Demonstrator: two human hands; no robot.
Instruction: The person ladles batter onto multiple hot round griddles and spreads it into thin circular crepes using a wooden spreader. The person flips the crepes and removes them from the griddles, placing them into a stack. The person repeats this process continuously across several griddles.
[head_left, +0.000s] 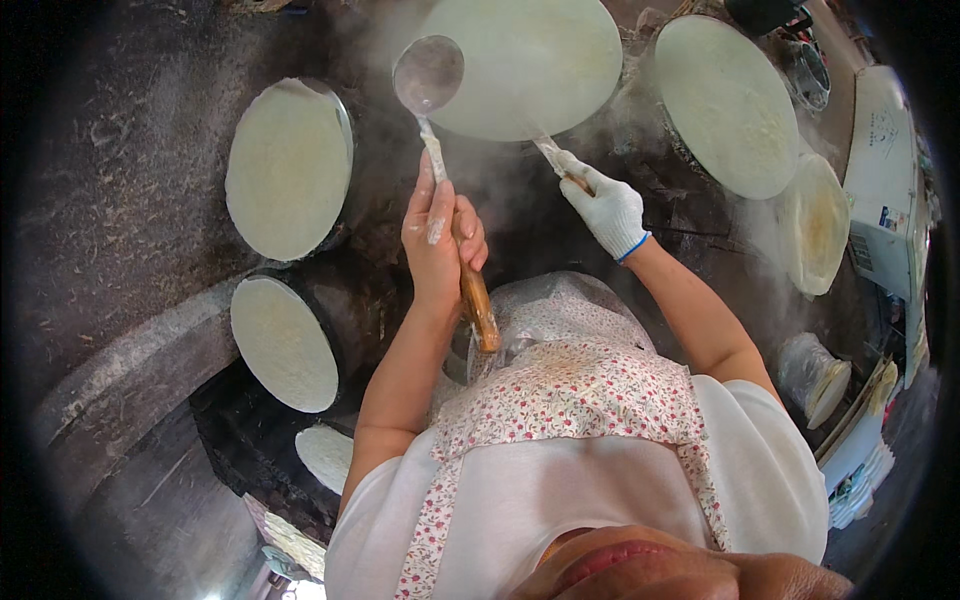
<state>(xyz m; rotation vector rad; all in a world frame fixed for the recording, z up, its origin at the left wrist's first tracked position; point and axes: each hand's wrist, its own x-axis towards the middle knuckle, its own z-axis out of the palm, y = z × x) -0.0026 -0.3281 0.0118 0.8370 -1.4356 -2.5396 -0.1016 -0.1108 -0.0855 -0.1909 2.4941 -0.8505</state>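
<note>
My left hand [436, 245], bare and dusted with white, is closed round the wooden handle of a long ladle [428, 72], whose metal bowl is over the left side of a large pale batter round [532, 55] at the top. My right hand [600, 205], in a white knitted glove with a blue cuff, grips a short-handled tool [548, 148] angled up to that round's lower edge; its far end is hard to make out through the steam.
Round griddles with pale sheets stand at upper left [285, 170], lower left [280, 345], upper right [725, 105] and right [810, 225]. A smaller white round [322, 458] is below left. A white box-like unit [880, 190] and stacked boards [850, 440] line the right.
</note>
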